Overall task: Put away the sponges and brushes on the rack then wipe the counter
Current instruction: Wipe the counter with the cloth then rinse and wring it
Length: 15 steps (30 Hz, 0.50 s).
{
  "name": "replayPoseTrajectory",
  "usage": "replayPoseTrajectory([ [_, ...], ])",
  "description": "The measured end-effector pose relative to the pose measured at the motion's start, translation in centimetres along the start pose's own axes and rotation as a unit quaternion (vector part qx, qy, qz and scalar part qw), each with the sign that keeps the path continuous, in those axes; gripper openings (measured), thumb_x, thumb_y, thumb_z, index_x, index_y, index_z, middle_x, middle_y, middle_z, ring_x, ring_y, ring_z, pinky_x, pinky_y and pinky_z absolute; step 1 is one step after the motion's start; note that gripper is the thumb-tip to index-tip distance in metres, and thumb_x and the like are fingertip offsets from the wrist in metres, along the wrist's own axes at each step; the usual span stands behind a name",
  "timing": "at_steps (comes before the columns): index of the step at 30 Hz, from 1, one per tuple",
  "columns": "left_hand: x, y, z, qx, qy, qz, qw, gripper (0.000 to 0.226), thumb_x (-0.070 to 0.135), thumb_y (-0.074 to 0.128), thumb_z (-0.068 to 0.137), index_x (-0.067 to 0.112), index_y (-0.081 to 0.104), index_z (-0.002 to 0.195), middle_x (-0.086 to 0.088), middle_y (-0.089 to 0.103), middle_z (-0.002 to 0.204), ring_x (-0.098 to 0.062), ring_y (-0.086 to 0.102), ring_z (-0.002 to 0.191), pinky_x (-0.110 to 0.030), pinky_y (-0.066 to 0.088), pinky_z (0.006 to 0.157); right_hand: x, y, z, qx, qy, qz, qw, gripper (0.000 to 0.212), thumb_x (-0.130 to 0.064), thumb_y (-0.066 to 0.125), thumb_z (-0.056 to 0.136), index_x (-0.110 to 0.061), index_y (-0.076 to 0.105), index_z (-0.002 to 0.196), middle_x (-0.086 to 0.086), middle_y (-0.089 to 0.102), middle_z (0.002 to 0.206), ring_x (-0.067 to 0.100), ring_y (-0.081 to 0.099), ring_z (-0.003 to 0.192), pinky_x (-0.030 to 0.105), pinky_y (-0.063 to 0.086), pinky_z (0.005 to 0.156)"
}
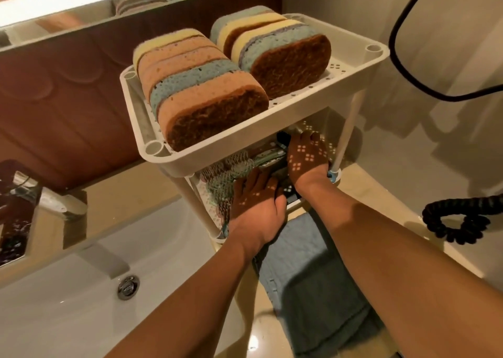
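Two hands worked beyond the towel (307, 276) on the tabletop (253, 336), inside the rack (353, 66): left hand (255, 210), grip unclear; right hand (307, 159) flat on the brushes (239, 164). Best to press gently, aligning them. Sponges (206, 90) stood at twelve o'clock.

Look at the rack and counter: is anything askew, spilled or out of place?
Nothing stands out. The coloured scourer-backed sponges stand in two tidy rows on the top tier of the white plastic rack, and the grey-blue cloth lies spread on the beige counter; no spill shows.
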<state>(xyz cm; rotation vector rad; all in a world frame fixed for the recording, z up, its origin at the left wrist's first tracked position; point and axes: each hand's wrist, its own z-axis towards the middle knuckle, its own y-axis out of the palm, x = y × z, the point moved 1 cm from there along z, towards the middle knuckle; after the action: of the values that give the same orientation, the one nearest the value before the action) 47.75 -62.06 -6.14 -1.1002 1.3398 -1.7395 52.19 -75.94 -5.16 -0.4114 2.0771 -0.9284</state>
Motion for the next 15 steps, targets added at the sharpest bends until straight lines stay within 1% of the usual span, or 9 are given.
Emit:
replayPoseTrajectory([
  [3,-0.1,0.1,-0.1,-0.001,-0.008,-0.014,1.000,0.046,0.038,0.035,0.102,0.026,0.048,0.144,0.003,0.044,0.150,-0.019,0.028,0.145,-0.048,0.018,0.122,-0.5,-0.4,0.1,0.068,-0.080,-0.082,0.991,0.048,-0.022,0.046,0.104,-0.007,0.032,0.148,0.015,0.033,0.155,0.029,0.031,0.146,0.038,0.025,0.122],
  [5,-0.1,0.1,-0.1,-0.003,-0.007,-0.017,1.000,0.047,0.039,0.035,0.102,0.026,0.047,0.145,0.003,0.043,0.151,-0.020,0.027,0.146,-0.049,0.017,0.122,-0.6,-0.1,0.7,0.041,-0.085,-0.052,0.994,0.046,-0.022,0.041,0.106,-0.008,0.031,0.149,0.014,0.031,0.156,0.027,0.029,0.147,0.035,0.022,0.122],
  [6,-0.1,0.1,-0.1,-0.004,-0.006,-0.017,1.000,0.047,0.039,0.035,0.102,0.027,0.046,0.146,0.003,0.043,0.151,-0.020,0.027,0.147,-0.050,0.017,0.122,-0.8,-0.1,-0.1,0.013,-0.051,-0.034,0.998,0.049,-0.021,0.041,0.106,-0.007,0.026,0.151,0.015,0.028,0.158,0.028,0.026,0.148,0.034,0.019,0.122],
  [7,-0.2,0.1,-0.2,-0.004,-0.005,-0.017,1.000,0.048,0.038,0.035,0.102,0.028,0.045,0.147,0.004,0.042,0.151,-0.021,0.026,0.147,-0.050,0.017,0.122,-0.9,-0.2,-0.3,0.033,-0.062,-0.043,0.997,0.051,-0.020,0.041,0.106,-0.005,0.024,0.151,0.016,0.027,0.159,0.029,0.026,0.148,0.034,0.018,0.121],
  [9,-0.1,0.1,-0.2,0.003,-0.005,-0.020,1.000,0.047,0.038,0.035,0.102,0.029,0.044,0.148,0.004,0.042,0.151,-0.021,0.027,0.147,-0.050,0.018,0.121,-1.1,-0.3,-0.5,0.086,-0.135,-0.068,0.985,0.047,-0.017,0.041,0.105,-0.004,0.029,0.148,0.018,0.033,0.155,0.030,0.031,0.145,0.036,0.024,0.120],
  [10,0.0,0.0,-0.3,0.010,-0.003,-0.018,1.000,0.047,0.037,0.035,0.102,0.029,0.044,0.147,0.004,0.042,0.150,-0.021,0.028,0.147,-0.049,0.018,0.121,-1.0,-0.3,-0.9,0.106,-0.142,-0.055,0.983,0.047,-0.016,0.042,0.105,-0.002,0.029,0.148,0.019,0.035,0.153,0.032,0.034,0.143,0.036,0.027,0.119],
  [11,0.1,-0.2,-0.4,0.018,0.000,-0.011,1.000,0.047,0.037,0.035,0.102,0.028,0.045,0.146,0.003,0.043,0.149,-0.021,0.029,0.145,-0.048,0.020,0.121,-0.6,-0.4,-0.9,0.103,-0.133,-0.038,0.985,0.051,-0.015,0.045,0.104,-0.001,0.027,0.150,0.020,0.035,0.153,0.033,0.035,0.142,0.034,0.028,0.116],
  [13,0.5,-0.7,-0.7,0.038,0.013,-0.006,0.999,0.044,0.037,0.036,0.102,0.025,0.050,0.142,0.000,0.049,0.145,-0.022,0.037,0.140,-0.046,0.024,0.120,0.2,-0.1,-0.9,0.047,-0.113,-0.030,0.992,0.058,-0.014,0.055,0.100,0.001,0.029,0.150,0.021,0.038,0.152,0.033,0.038,0.140,0.028,0.032,0.105],
  [15,0.7,-1.2,-1.1,0.036,0.014,-0.031,0.999,0.037,0.038,0.035,0.103,0.023,0.056,0.130,-0.002,0.058,0.132,-0.023,0.049,0.127,-0.045,0.034,0.115,-0.3,-1.0,-1.9,0.040,-0.181,-0.123,0.975,0.048,-0.021,0.054,0.100,-0.004,0.042,0.144,0.018,0.045,0.147,0.033,0.046,0.134,0.029,0.041,0.101],
])
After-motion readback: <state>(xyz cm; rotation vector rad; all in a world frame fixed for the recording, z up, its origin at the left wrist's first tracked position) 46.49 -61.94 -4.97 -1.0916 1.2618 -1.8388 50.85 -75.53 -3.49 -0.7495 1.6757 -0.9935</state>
